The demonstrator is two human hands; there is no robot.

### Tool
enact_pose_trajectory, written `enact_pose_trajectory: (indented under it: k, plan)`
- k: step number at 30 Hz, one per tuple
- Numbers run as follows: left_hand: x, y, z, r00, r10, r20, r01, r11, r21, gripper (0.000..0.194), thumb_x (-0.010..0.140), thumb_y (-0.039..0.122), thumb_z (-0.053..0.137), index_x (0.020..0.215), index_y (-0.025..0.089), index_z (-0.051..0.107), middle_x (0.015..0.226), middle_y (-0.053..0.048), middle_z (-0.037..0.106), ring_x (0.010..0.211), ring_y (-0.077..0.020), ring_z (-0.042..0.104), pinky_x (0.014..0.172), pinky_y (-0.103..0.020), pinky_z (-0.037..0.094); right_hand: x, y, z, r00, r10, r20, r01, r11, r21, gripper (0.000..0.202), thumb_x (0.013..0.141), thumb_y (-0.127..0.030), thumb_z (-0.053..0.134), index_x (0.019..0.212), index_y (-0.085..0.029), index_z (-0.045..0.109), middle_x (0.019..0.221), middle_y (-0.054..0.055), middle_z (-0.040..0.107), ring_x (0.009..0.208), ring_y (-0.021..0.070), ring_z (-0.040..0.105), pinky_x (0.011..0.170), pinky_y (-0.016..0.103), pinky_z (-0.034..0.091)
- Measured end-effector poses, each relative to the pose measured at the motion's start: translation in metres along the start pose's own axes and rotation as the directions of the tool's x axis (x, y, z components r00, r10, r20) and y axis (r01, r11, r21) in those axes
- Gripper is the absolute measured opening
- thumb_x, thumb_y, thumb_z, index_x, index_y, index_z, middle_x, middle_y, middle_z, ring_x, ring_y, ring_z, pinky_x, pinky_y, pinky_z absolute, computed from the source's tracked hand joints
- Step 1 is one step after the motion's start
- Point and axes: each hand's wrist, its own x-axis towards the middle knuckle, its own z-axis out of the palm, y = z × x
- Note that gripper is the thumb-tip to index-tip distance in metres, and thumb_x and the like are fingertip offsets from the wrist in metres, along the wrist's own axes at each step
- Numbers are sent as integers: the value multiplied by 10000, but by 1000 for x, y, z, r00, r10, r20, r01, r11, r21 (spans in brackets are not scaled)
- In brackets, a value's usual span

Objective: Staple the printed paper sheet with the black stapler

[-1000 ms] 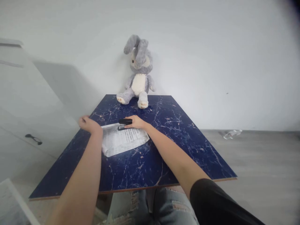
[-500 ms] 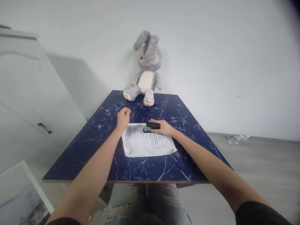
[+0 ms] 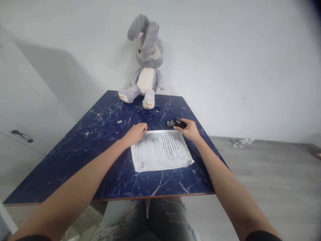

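Note:
A printed sheet of paper [image 3: 163,152], or a thin stack of them, lies on the blue table with its edges slightly crumpled. My left hand [image 3: 136,133] is at its top left corner, fingers together and curled over the edge. In my right hand [image 3: 190,129] is a black stapler [image 3: 178,123], held just beyond the paper's top right corner with its jaws pointing left. A small pale strip [image 3: 119,122], too small to make out, rests on the table up and left of my left hand.
A grey plush rabbit [image 3: 146,78] sits at the far end of the marbled blue table [image 3: 75,167], against the wall. To the left stands a white cabinet with a dark handle [image 3: 22,136]. Clear plastic [image 3: 243,143] lies on the floor at right.
My right hand has moved the stapler off the paper to the far right. My left hand has lowered onto the paper's corner. The small strip now shows, and the view has shifted.

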Motion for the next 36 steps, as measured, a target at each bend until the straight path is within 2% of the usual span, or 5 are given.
enact_pose_trajectory:
  k: [5,18,23,28,36]
  plan:
    - [0,5,3,997,76,-4,-76,997,-32,156,1003,292,572,1142,235,615,1109,-71,659,1038,-258,622,909,-393,459,2,29,-14,988,79,-135,-99,985,-145,262,747,-352,789,951,-189,765,854,50,761,795,261,695,751,360,526]
    - [-5,25,7,996,-88,-1,88,996,12,275,989,107,403,1122,245,599,916,-74,676,808,-267,632,730,-375,428,1,24,-15,989,111,93,-81,956,-281,211,684,-165,671,865,-186,777,785,66,759,753,268,692,697,328,490]
    - [-6,31,-1,989,-149,-10,150,988,34,218,1039,246,416,1079,229,631,994,-87,713,849,-257,667,738,-356,440,0,21,-25,977,164,135,-119,949,-292,291,716,-179,688,993,-203,773,934,59,788,870,265,703,776,336,517]
    - [-2,31,-11,953,-297,58,287,947,144,309,1050,400,432,967,215,665,880,-80,718,803,-251,674,703,-335,442,-2,8,-41,917,284,280,-179,921,-346,323,661,-118,670,959,-210,757,912,39,772,861,249,693,778,341,498]
    - [1,20,-10,939,-337,64,320,928,191,369,1022,451,443,1025,225,734,841,-98,729,805,-268,691,701,-348,470,-5,-19,-51,823,181,538,-41,964,-261,336,637,-81,562,906,-220,707,883,9,741,835,213,668,766,338,473]
